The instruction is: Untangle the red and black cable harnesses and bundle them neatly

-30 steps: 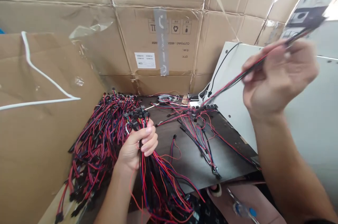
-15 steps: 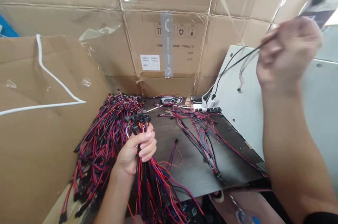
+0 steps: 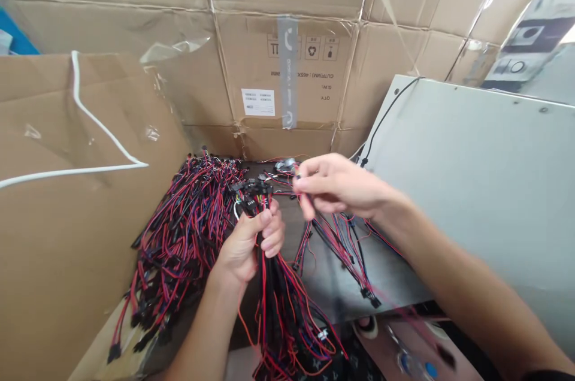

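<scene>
Left hand [image 3: 247, 243], centre of frame: fist closed firmly around thick bundle of thin red, blue and black wires [image 3: 272, 291] with small black plastic connectors. Long axis near vertical; connector end points up, sits just above the fist; loose strands fan out below it to bottom centre. Right hand [image 3: 335, 186], right of centre: thumb and fingers pinched on thin multi-strand wire lead [image 3: 296, 171]; its end pokes out left of the fingertips, towards the bundle's connectors, apart from them. Lead's far end blurred, can't tell. Big red-and-black wire heap [image 3: 188, 225] at left centre.
</scene>
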Demonstrator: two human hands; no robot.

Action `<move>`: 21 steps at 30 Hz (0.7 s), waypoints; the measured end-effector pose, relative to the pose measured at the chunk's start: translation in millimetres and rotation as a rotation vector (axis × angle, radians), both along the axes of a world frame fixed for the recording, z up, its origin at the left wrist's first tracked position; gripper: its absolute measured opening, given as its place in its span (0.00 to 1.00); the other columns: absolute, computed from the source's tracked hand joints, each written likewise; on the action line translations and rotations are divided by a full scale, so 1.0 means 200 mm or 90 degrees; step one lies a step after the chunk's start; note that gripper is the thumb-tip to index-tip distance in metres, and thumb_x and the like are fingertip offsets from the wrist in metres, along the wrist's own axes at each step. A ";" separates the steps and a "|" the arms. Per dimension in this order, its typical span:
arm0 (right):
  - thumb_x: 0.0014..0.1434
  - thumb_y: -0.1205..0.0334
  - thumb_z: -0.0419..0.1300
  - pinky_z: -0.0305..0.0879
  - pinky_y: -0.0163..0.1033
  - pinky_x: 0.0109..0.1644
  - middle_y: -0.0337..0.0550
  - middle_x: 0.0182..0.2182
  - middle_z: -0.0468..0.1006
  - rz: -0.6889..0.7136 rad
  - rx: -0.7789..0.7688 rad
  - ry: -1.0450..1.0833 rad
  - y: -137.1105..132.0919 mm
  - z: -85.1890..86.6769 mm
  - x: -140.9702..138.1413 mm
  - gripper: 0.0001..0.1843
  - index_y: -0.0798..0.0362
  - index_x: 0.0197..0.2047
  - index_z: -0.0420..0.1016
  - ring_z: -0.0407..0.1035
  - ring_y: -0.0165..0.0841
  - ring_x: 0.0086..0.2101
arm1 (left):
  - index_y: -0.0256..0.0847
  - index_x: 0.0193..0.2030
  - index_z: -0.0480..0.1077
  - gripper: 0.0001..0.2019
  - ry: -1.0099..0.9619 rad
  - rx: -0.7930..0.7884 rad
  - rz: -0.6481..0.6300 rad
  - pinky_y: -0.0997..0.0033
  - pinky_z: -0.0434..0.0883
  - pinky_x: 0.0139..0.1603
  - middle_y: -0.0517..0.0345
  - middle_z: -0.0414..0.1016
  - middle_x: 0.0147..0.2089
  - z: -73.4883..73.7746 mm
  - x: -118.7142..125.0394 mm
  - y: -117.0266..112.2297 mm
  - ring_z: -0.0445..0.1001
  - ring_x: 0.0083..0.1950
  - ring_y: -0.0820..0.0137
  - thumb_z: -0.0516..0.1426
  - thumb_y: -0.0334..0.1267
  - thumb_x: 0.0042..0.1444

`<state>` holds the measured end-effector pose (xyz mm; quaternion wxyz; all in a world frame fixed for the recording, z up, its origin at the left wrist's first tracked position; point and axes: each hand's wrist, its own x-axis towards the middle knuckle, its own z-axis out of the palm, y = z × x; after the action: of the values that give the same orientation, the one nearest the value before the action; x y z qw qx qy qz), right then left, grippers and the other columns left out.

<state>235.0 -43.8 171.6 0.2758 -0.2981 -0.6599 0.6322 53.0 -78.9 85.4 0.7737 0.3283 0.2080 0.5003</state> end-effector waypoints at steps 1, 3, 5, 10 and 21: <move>0.55 0.57 0.61 0.44 0.25 0.12 0.38 0.18 0.74 -0.005 -0.030 0.019 -0.01 -0.03 -0.06 0.14 0.55 0.26 0.62 0.57 0.20 0.12 | 0.36 0.28 0.66 0.18 0.014 0.001 0.011 0.84 0.59 0.13 0.68 0.60 0.18 -0.01 0.01 0.00 0.55 0.15 0.83 0.70 0.42 0.40; 0.52 0.56 0.64 0.49 0.24 0.13 0.36 0.16 0.72 -0.063 -0.027 0.050 -0.03 -0.09 -0.17 0.16 0.55 0.24 0.62 0.59 0.20 0.14 | 0.35 0.27 0.67 0.21 0.041 -0.002 0.039 0.82 0.60 0.15 0.66 0.63 0.19 -0.03 0.03 -0.01 0.57 0.16 0.82 0.71 0.47 0.36; 0.50 0.57 0.66 0.54 0.24 0.14 0.35 0.17 0.71 -0.120 0.039 0.061 -0.05 -0.14 -0.25 0.16 0.56 0.23 0.64 0.61 0.21 0.15 | 0.35 0.27 0.67 0.22 0.051 -0.014 0.072 0.82 0.61 0.15 0.65 0.66 0.20 -0.05 0.04 -0.02 0.58 0.17 0.82 0.71 0.47 0.33; 0.51 0.58 0.65 0.64 0.29 0.20 0.36 0.19 0.71 -0.173 0.109 0.074 -0.09 -0.23 -0.26 0.12 0.56 0.25 0.69 0.67 0.25 0.19 | 0.36 0.24 0.63 0.17 0.102 -0.013 0.075 0.83 0.59 0.17 0.66 0.64 0.19 -0.07 0.00 -0.05 0.58 0.17 0.82 0.69 0.33 0.35; 0.53 0.75 0.55 0.65 0.38 0.37 0.48 0.39 0.75 0.278 0.698 -0.548 0.04 -0.71 -0.06 0.12 0.55 0.39 0.73 0.69 0.37 0.39 | 0.38 0.30 0.65 0.08 0.036 0.002 -0.072 0.83 0.58 0.16 0.68 0.54 0.19 -0.07 -0.15 -0.20 0.51 0.17 0.82 0.61 0.31 0.45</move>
<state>222.2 -35.9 29.2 -0.0305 -0.2009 -0.9760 0.0780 23.5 -118.7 72.3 0.7941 0.3548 0.2098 0.4467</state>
